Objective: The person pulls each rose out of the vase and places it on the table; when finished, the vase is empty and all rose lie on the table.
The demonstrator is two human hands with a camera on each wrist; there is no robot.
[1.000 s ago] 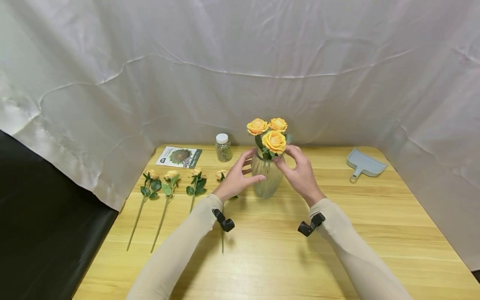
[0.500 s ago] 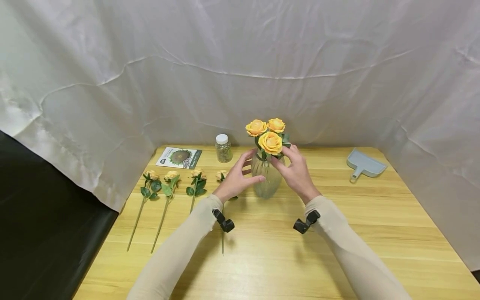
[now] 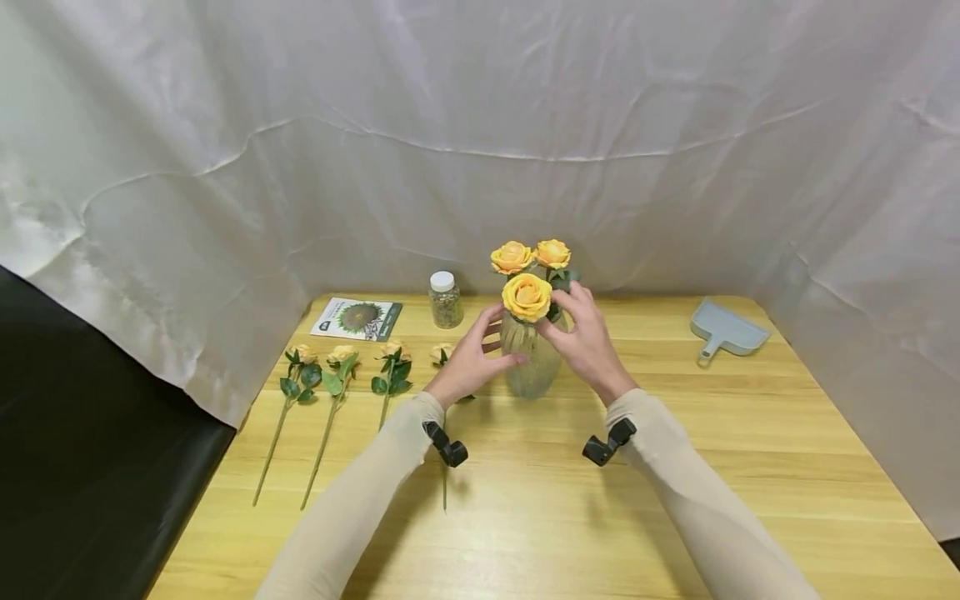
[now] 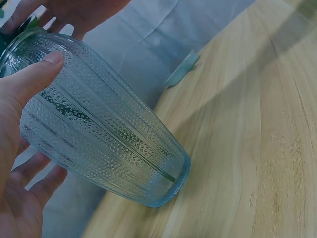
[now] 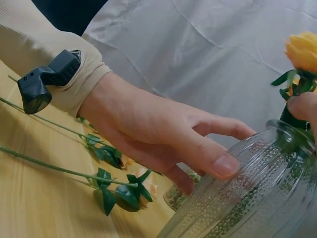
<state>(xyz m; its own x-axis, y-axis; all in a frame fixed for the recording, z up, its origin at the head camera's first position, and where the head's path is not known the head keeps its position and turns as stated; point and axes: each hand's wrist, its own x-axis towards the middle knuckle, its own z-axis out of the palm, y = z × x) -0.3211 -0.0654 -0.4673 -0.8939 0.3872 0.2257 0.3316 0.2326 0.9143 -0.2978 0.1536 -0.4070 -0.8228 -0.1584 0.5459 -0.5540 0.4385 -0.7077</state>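
Glass vase (image 3: pixel 536 371) stands mouth up, long axis vertical.

So the clear ribbed glass vase (image 3: pixel 534 371), bumpy texture all over, is standing upright on the counter (image 3: pixel 675 517), with the left hand (image 3: pixel 468 362) curled around its upper part. Two yellow-orange roses (image 3: pixel 512 257) poke out the back, and a green stem (image 4: pixel 166 173) reaches down near the base. The right hand (image 3: pixel 587 337) is pinching the front rose (image 3: pixel 527 297) just under its bloom. Four matching loose roses (image 3: pixel 342 356) lie left of the vase, heads toward the back.
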